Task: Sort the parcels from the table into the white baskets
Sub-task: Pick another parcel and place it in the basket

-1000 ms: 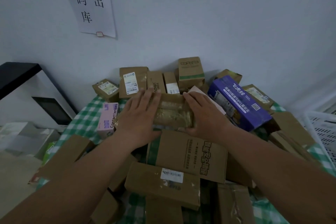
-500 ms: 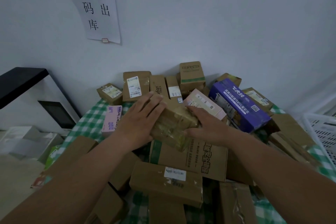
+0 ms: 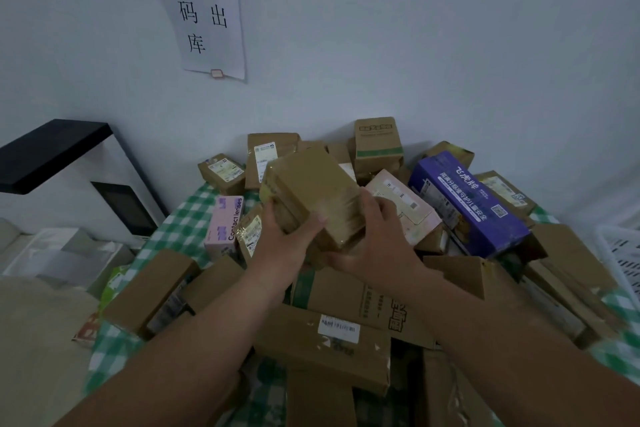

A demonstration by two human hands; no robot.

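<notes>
Parcel [image 3: 313,196], taped brown box, now lifted clear of pile at frame centre, tilted; a second ago lay flat among others. Left hand [image 3: 287,236] and right hand [image 3: 372,246] fingers clamped on its sides. Pick done; white basket [image 3: 620,253] waits at right edge.

- Location type: parcel sorting or dispatch room.
- Evidence: sealed cardboard parcels [image 3: 322,347] with shipping labels, heaped on a desk [image 3: 180,229] under a green checked cloth.
- Evidence: handwritten Chinese notice [image 3: 202,9] taped to the wall.
- Evidence: white basket [image 3: 623,253] beside the desk.
</notes>
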